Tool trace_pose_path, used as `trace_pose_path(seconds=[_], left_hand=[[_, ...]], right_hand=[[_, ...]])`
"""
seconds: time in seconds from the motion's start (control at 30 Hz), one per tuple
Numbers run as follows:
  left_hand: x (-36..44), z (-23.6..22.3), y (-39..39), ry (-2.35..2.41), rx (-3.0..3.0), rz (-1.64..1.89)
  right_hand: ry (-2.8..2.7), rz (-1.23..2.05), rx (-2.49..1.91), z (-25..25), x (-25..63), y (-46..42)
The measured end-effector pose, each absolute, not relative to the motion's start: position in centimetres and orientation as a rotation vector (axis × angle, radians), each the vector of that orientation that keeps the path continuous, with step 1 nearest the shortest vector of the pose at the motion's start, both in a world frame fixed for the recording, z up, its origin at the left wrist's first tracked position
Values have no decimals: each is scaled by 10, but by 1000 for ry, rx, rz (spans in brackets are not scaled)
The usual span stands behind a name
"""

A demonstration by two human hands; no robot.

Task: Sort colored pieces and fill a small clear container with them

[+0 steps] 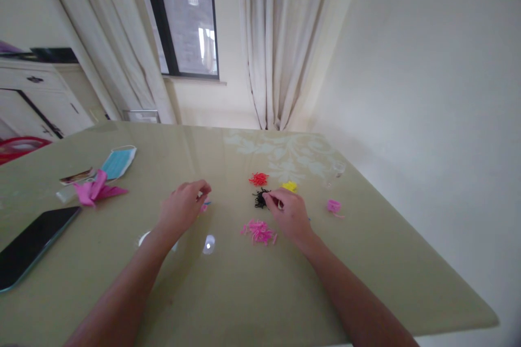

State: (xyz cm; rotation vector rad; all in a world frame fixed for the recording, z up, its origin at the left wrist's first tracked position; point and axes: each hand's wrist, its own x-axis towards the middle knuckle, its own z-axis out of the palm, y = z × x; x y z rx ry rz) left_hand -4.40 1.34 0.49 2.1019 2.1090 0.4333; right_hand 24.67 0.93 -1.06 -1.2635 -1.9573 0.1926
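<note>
We had the thumb and forefinger of our right hand brought together at the right edge of the black pile, a little heap of thin, short strands. The fingertips touched that edge, but we could not tell whether they had pinched a strand. Our left hand was well to the left of the black pile, its fingers curled in, just beside some small pink and blue pieces; its fingers partly covered them, and we could not tell whether it gripped any.

Around the black pile lay more heaps of the same sort: the red pile just beyond it, the yellow pile beyond and to its right, and the pink pile on our near side of it. Farther to its right we had a small pink bundle.

Well to the left of the black pile lay a folded pink piece, a blue face mask and, nearer to us, a dark-screened phone. All of this rested on the glossy table; far beyond the black pile hung pale curtains beside a window.
</note>
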Motion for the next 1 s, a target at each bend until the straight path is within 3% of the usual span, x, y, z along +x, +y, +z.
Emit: trace_pose_path(seconds=[0.2,0.5,0.67,0.83,1.0], left_hand=[[-35,14,10,2047,2012,609],[-40,8,15,2097,1990,604],[-40,5,18,1918,1958,852],[-14,7,8,1299,1701,1254],[11,17,-15,1098,1693,1296]], right_hand=[[-1974,234,-1266,-7,242,4],[-1990,250,-1267,-8,240,4],[-1980,276,-1241,-9,239,4],[-1814,612,-1086,-7,235,1],[-1732,911,-908,5,235,-8]])
